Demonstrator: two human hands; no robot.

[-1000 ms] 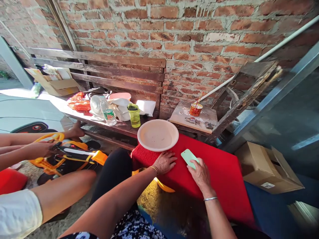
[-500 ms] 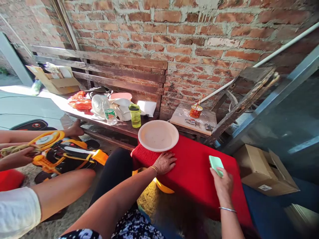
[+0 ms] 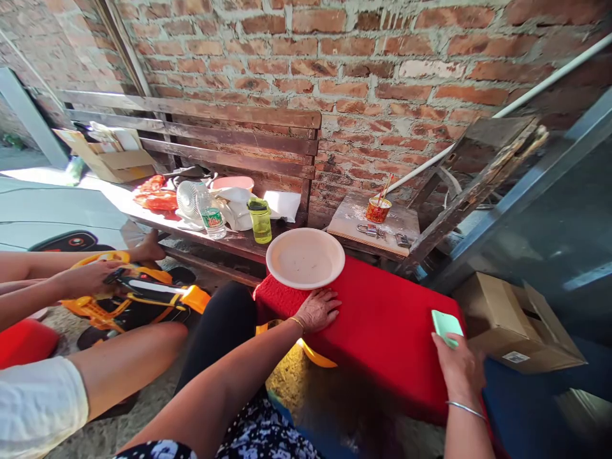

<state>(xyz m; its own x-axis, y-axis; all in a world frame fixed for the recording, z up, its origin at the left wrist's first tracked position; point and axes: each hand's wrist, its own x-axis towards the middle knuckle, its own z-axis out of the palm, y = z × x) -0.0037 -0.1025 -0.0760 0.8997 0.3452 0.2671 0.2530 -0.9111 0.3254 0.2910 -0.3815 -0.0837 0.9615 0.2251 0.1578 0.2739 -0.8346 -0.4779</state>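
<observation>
My left hand (image 3: 319,310) lies flat on a red cloth (image 3: 382,306) spread over a low table, fingers stretched out and holding nothing. Just beyond its fingertips sits a round pale pink basin (image 3: 305,258) with a little water and dark specks in it. Toward the cloth's right end, my right hand (image 3: 458,360) is closed around a flat mint-green block (image 3: 447,326), whose underside is hidden. Whether the block touches the cloth I cannot tell.
A wooden bench (image 3: 229,252) holds a green bottle (image 3: 259,220), a plastic water bottle (image 3: 213,218) and a small fan (image 3: 188,196). A paper cup (image 3: 378,209) and padlocks rest on a small stand. At right is a cardboard box (image 3: 511,319). Another person's hand (image 3: 90,278) grips a black-and-yellow toy.
My right hand has moved right along the cloth with the mint-green block. My left hand stays in place. The other person's hand has shifted right over the toy.
</observation>
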